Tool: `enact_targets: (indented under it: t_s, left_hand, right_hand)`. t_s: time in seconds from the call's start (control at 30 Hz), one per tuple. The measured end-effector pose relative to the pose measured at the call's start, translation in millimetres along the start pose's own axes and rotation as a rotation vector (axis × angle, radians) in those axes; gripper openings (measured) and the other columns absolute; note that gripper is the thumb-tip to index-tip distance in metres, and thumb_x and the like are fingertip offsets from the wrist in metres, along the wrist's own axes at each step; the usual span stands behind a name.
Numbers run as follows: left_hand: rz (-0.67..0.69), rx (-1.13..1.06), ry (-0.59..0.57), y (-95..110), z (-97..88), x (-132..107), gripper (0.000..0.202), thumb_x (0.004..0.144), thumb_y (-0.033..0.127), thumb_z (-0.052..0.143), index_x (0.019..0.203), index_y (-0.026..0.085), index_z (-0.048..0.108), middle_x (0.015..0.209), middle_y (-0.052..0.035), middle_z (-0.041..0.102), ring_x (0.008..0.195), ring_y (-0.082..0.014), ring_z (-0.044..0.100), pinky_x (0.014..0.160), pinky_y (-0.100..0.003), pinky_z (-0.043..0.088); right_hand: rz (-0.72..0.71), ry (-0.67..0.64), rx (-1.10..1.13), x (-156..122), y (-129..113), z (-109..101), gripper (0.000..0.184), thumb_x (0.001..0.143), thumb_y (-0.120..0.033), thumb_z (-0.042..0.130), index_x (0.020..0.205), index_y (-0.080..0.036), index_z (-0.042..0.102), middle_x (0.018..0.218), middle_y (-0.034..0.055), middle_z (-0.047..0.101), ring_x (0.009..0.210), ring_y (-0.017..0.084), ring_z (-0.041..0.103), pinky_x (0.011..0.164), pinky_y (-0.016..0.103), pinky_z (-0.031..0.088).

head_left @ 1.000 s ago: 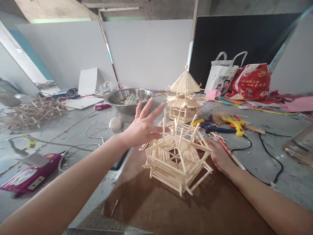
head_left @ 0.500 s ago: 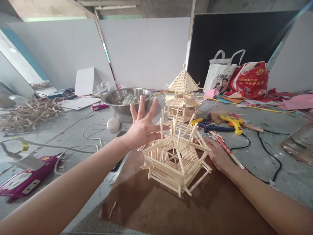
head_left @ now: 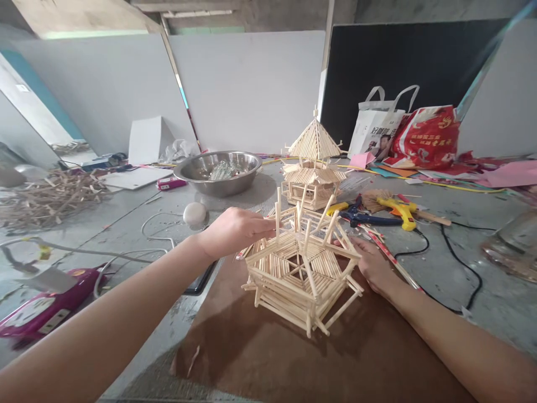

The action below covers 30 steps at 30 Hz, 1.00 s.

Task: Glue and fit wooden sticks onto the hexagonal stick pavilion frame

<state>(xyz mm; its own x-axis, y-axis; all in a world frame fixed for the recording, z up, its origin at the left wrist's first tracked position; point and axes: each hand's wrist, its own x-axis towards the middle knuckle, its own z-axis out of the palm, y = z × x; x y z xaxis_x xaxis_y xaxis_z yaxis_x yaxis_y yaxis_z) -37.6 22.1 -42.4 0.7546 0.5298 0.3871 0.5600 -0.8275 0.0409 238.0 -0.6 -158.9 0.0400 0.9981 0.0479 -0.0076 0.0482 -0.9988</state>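
Observation:
A six-sided model of thin wooden sticks (head_left: 289, 285), with several sticks standing upright from it, rests on a brown board (head_left: 235, 358). My left hand (head_left: 237, 230) is at its far left side, fingers folded together, the fingertips closed at an upright stick (head_left: 277, 215). The thumb is mostly hidden. At the model's right side my right hand (head_left: 371, 263) grips the frame, its fingertips partly behind the sticks. Behind stands a finished-looking stick pavilion (head_left: 315, 143) with a pointed roof.
Glue guns (head_left: 400, 212) with black cords lie at right, near a glass jar (head_left: 512, 246). A steel basin (head_left: 218, 182) stands at the back. On the left are a purple power strip (head_left: 62, 302), white cables and a stick pile (head_left: 50, 198). A phone (head_left: 202, 282) lies beside the board.
My left hand has gone from spread, raised fingers to folded ones, closing at the upright stick. My right hand and the model have stayed in place.

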Motion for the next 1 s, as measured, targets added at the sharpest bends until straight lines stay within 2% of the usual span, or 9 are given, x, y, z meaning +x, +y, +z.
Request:
enact_targets:
  t_s: [0.2,0.37,0.53,0.73,0.87,1.0]
  left_hand:
    - [0.302,0.199,0.062,-2.5,7.1,11.4,0.025,0.086,0.029,0.044,0.092,0.019,0.066,0.062,-0.0021,0.067,0.048,-0.0099,0.057,0.04,-0.02,0.037]
    - [0.357,0.199,0.039,-2.9,9.2,18.4,0.026,0.086,0.031,0.044,0.093,0.02,0.067,0.064,-0.0019,0.069,0.048,-0.0099,0.059,0.042,-0.02,0.039]
    - [0.239,0.033,-0.016,-2.8,11.2,19.3,0.025,0.085,0.026,0.045,0.089,0.022,0.069,0.075,-0.0022,0.072,0.062,-0.0115,0.066,0.051,-0.018,0.045]
    - [0.059,-0.19,0.063,8.1,11.9,17.6,0.019,0.08,0.025,0.053,0.074,0.017,0.07,0.072,-0.0025,0.072,0.061,-0.0114,0.066,0.055,-0.017,0.048]
    - [-0.034,-0.175,0.073,11.0,12.4,12.7,0.018,0.08,0.022,0.051,0.078,0.017,0.068,0.074,-0.0018,0.072,0.062,-0.0107,0.065,0.058,-0.017,0.048]
    - [-0.192,-0.087,0.103,10.0,14.7,4.5,0.021,0.081,0.02,0.046,0.078,0.016,0.066,0.067,-0.0005,0.07,0.057,-0.0104,0.063,0.054,-0.018,0.045]
  right_hand:
    - [-0.002,-0.013,-0.058,3.0,5.8,-4.9,0.02,0.066,-0.038,0.059,0.07,-0.02,0.066,0.075,0.0024,0.068,0.075,0.021,0.06,0.071,0.031,0.044]
    - [-0.007,-0.033,-0.082,2.4,5.0,-5.7,0.018,0.065,-0.036,0.059,0.071,-0.02,0.066,0.074,0.0028,0.067,0.074,0.021,0.06,0.069,0.031,0.045]
    - [-0.012,-0.045,-0.097,1.4,1.2,-3.9,0.016,0.064,-0.033,0.059,0.069,-0.019,0.065,0.07,0.0022,0.066,0.071,0.019,0.059,0.069,0.029,0.044]
    - [-0.019,-0.05,-0.116,2.0,3.2,-3.2,0.016,0.065,-0.03,0.057,0.072,-0.019,0.066,0.075,0.0032,0.067,0.075,0.02,0.06,0.072,0.031,0.044]
    - [-0.019,-0.044,-0.133,1.4,2.7,-3.3,0.019,0.065,-0.032,0.057,0.073,-0.019,0.067,0.078,0.0043,0.068,0.077,0.021,0.06,0.072,0.033,0.045]
    - [-0.019,-0.039,-0.145,1.6,2.1,-3.7,0.019,0.065,-0.032,0.056,0.074,-0.019,0.067,0.079,0.0045,0.069,0.079,0.022,0.061,0.073,0.034,0.045]
